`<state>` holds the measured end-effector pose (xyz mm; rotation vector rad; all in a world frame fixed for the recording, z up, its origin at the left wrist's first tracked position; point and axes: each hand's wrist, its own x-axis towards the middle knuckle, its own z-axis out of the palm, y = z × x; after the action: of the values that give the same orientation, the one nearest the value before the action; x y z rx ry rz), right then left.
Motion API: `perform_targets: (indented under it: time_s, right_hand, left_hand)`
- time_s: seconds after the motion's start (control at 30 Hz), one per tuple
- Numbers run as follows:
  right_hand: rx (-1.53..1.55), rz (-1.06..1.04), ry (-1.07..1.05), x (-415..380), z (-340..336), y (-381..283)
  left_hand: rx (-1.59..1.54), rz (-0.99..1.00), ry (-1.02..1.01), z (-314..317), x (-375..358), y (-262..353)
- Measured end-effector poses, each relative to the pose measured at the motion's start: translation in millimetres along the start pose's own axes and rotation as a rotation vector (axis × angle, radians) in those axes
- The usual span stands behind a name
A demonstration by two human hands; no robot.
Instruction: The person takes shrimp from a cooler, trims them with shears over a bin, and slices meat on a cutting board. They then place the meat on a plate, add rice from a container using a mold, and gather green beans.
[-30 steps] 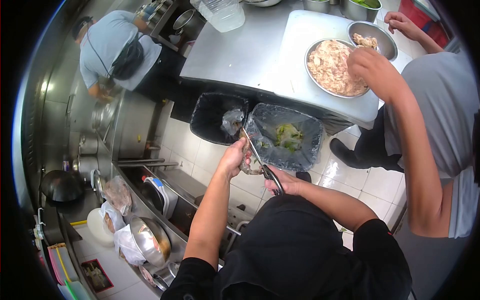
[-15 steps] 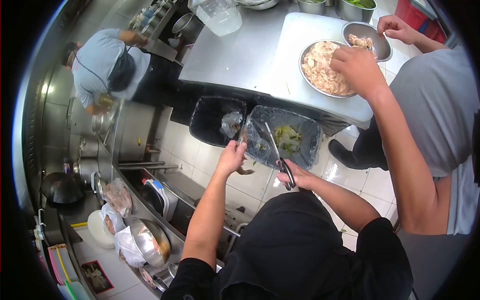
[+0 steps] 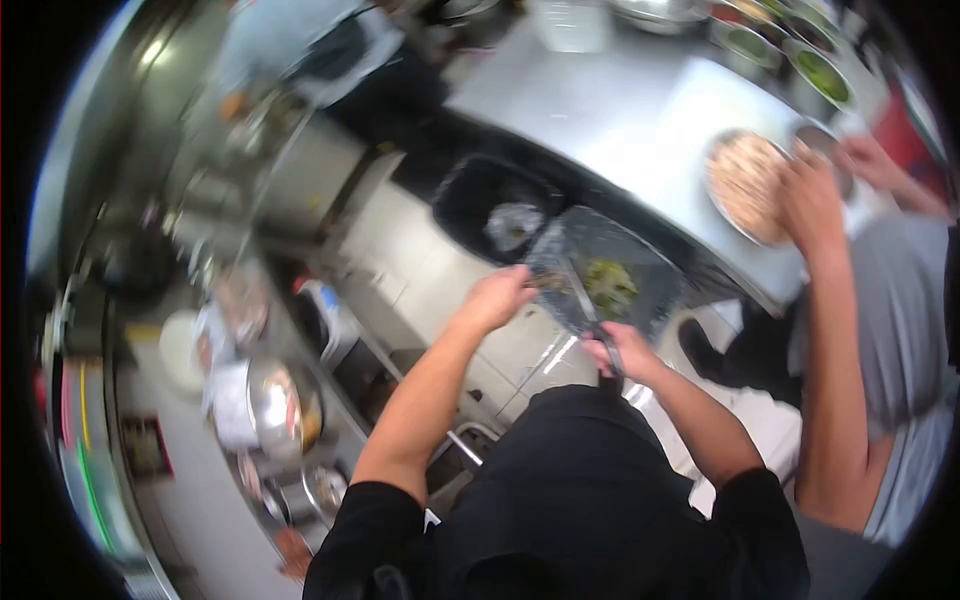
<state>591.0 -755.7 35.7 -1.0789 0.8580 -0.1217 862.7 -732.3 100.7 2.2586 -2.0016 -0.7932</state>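
Observation:
My left hand (image 3: 500, 298) is closed, fingers pinched on a brownish shrimp (image 3: 546, 281), blurred and partly hidden by the fingers. My right hand (image 3: 622, 352) grips black-handled scissors (image 3: 581, 290), their metal blades pointing up and away from me. Both hands are over the near side of a dark lined bin (image 3: 655, 283) with green leafy scraps (image 3: 608, 286) inside. Beside it on the left, another black bin (image 3: 455, 212) contains crumpled clear plastic (image 3: 514, 226).
A steel worktable (image 3: 600, 110) with a white cutting board (image 3: 690, 110) stands beyond the bins. On the right, a co-worker's hand (image 3: 812, 195) reaches into a bowl of pale minced food (image 3: 742, 185). Another person (image 3: 310, 45) works far left. Steel bowls (image 3: 285, 405) line the left counter.
The view has swung, so the bins and table appear farther right. My left hand has turned, its fingers now pointing right toward the scissors. Both hands keep their hold.

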Motion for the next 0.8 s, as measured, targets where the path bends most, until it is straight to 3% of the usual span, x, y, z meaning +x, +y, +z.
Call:
perform_targets:
  time_s: [0.07, 0.17, 0.27, 0.33, 0.4, 0.43, 0.5, 0.57, 0.6, 0.7, 0.8]
  right_hand:
    - [-0.094, -0.011, 0.044, 12, 2, -12]
    - [-0.059, -0.185, -0.035, 43, 8, -25]
    - [-0.053, -0.221, -0.219, 55, 40, -85]
    - [-0.031, -0.219, -0.461, 64, 66, -117]
    - [-0.052, -0.199, -0.641, 73, 105, -135]
    - [-0.167, -0.344, -0.728, 93, 120, -128]
    - [-0.171, -0.334, -0.69, 72, 175, -140]
    - [-0.156, -0.152, -0.671, 72, 209, -138]
    - [-0.186, -0.179, -0.639, 69, 228, -138]
    - [-0.268, -0.335, -0.578, 76, 268, -122]
    - [-0.409, -0.41, -0.637, 85, 294, -103]
  left_hand:
    - [-0.094, -0.019, 0.046, 0, -12, -15]
    - [-0.141, -0.094, -0.086, -16, -46, -17]
    - [-0.226, 0.008, -0.128, -37, -96, -11]
    - [-0.263, 0.061, -0.129, -56, -129, -3]
    - [-0.327, 0.009, -0.018, -67, -155, -10]
    - [-0.358, -0.016, 0.036, -71, -168, -14]
    - [-0.393, -0.168, 0.267, -70, -194, -27]
    - [-0.352, -0.342, 0.445, -61, -220, -42]
    - [-0.229, -0.324, 0.668, -43, -233, -54]
    - [-0.329, -0.583, 1.059, 6, -276, -66]
    - [-1.699, -0.667, 0.81, 37, -291, -77]
